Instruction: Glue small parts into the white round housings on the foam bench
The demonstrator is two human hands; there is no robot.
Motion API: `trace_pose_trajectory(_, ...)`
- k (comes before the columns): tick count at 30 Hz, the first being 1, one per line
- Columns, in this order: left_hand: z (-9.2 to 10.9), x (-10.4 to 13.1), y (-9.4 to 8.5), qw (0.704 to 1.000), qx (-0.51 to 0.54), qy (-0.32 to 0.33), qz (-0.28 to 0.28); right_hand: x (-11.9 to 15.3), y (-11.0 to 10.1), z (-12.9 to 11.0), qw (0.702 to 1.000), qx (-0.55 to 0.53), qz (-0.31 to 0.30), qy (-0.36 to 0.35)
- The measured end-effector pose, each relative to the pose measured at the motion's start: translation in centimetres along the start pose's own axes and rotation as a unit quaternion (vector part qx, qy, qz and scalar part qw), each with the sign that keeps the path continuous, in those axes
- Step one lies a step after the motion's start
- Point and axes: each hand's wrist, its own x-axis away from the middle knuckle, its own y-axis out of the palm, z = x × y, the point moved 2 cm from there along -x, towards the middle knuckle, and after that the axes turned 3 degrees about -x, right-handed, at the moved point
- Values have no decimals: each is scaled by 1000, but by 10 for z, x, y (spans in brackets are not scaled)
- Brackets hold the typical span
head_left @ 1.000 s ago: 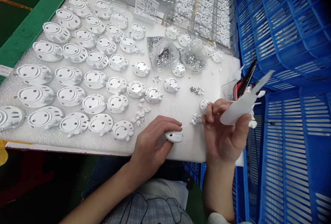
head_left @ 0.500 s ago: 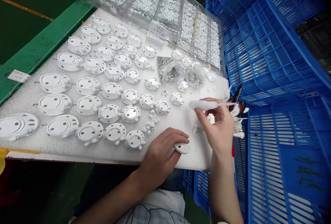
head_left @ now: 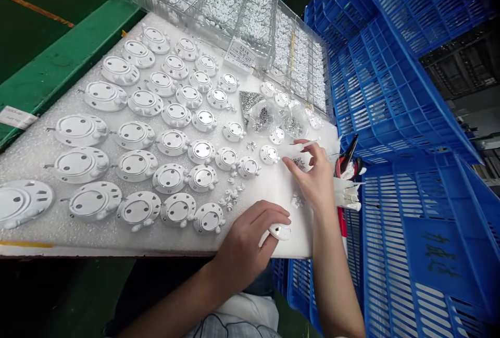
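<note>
My left hand (head_left: 248, 236) is closed round a small white oval part (head_left: 280, 232) near the foam's front edge, its fingertips on the part's left side. My right hand (head_left: 310, 171) is low over the foam, thumb and fingers apart. Just behind its fingers lies a white squeeze bottle (head_left: 289, 149) with a thin tip, partly hidden by them. Small metal pieces (head_left: 299, 162) show between thumb and forefinger. Left of the hand is a white round unit (head_left: 269, 154), and small white pieces (head_left: 298, 200) lie below its palm.
Rows of white oval units (head_left: 172, 177) cover the foam-topped table (head_left: 269, 187) on the left. Clear trays (head_left: 279, 57) of white parts stand at the back, near bags of metal pieces (head_left: 263, 116). Blue crates (head_left: 406, 213) and a red-handled tool (head_left: 347, 163) are at right.
My right hand has moved back and left, and its fingers have let go of the squeeze bottle, which is now lower, behind them. My left hand still holds the oval part. The view has shifted slightly.
</note>
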Motion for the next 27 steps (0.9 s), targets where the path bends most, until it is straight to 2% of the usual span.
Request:
trace_pose_trajectory(6,0,-2,-2,1000,17,-3,-6,28,-40,-12,993,-12,110,-42)
trace_pose_trajectory(10,0,-3,-3,999,39,-13,-1,48,-46,-18,992,9,106,-62)
trace_pose_trajectory(14,2,-2,-4,998,59,8,19,53,-35,-29,997,7,49,-51)
trace_pose_trajectory(17,3,-1,-6,996,80,23,31,41,-20,-43,995,9,-17,-100)
trace_pose_trajectory(22,2,1,-8,993,101,33,47,8,7,-64,967,96,-86,-219)
trace_pose_trajectory(27,2,3,-7,993,102,26,44,-15,30,-68,935,213,-153,-238)
